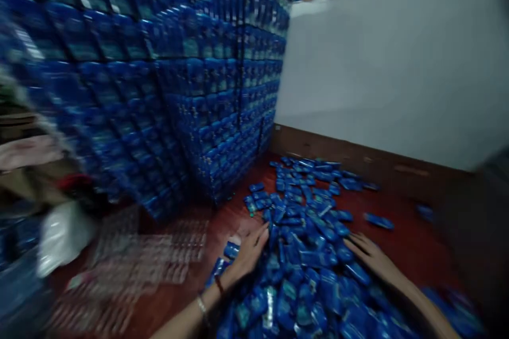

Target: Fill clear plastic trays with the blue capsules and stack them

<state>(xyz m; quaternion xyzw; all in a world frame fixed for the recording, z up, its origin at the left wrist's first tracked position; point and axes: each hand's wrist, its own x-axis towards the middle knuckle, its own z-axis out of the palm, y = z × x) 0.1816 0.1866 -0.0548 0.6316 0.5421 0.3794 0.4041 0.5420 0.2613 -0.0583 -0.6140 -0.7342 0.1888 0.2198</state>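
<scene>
A large heap of small blue bottles [306,257] lies loosely on the red floor between my two hands. My left hand [251,250] rests against the heap's left side, fingers stretched forward and touching the bottles. On the opposite side my right hand [368,253] is spread along the heap's edge, its fingertips by the bottles. Neither hand is closed round a bottle. Bracelets circle my left wrist. Motion blur hides the bottles' label details.
Tall stacks of wrapped blue bottles [222,85] stand at the left and back. Clear plastic trays [159,254] lie on the floor [167,307] at left, near a white plastic bag [63,235]. A white wall [389,63] with a brown base runs behind. Stray bottles [379,221] lie at right.
</scene>
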